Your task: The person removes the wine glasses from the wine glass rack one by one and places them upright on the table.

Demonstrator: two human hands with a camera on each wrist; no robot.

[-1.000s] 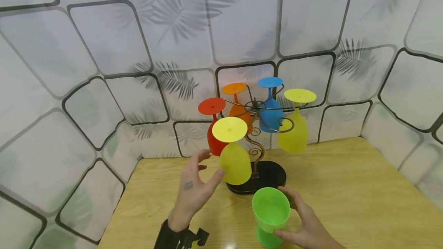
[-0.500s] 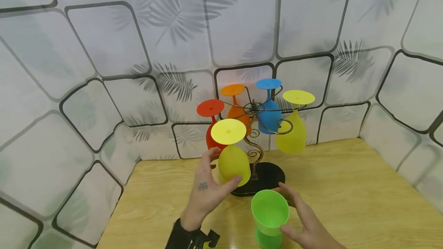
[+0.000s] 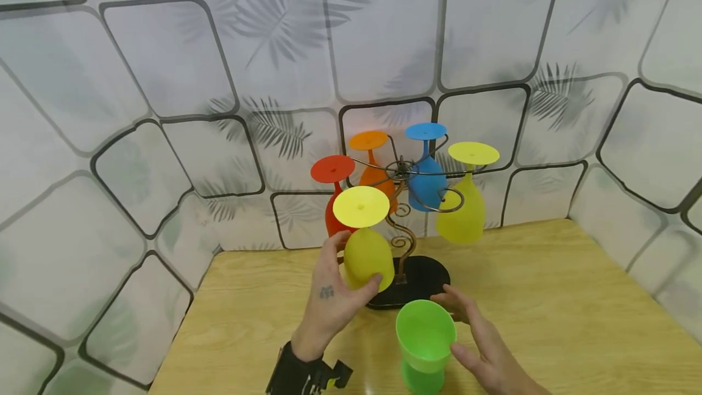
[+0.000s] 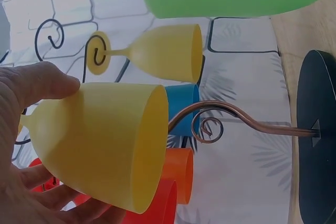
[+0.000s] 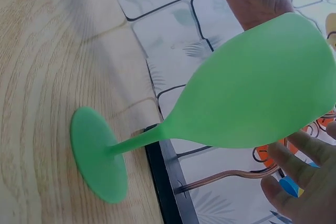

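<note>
My left hand (image 3: 334,291) grips the bowl of a yellow goblet (image 3: 368,255) that hangs upside down at the near left of a wire stemware rack (image 3: 403,242). In the left wrist view the thumb lies along the yellow bowl (image 4: 100,140) and the other fingers reach round its far side. A green goblet (image 3: 425,337) stands upright on the table, mouth up, in front of the rack's base. Around its right side my right hand (image 3: 488,346) is held with spread fingers. The right wrist view shows these fingers (image 5: 299,166) loosely extended beside the green bowl (image 5: 257,87).
Red (image 3: 333,169), orange (image 3: 369,140), blue (image 3: 426,131) and second yellow (image 3: 463,212) goblets hang upside down from the rack. One near curl (image 3: 457,200) of the rack bears no goblet. The black base (image 3: 425,279) rests on the wooden table (image 3: 548,309); patterned walls stand behind and beside it.
My left hand has moved right and forward onto the near yellow goblet's bowl. My right hand's thumb and fingers have loosened from the green goblet, which stays standing.
</note>
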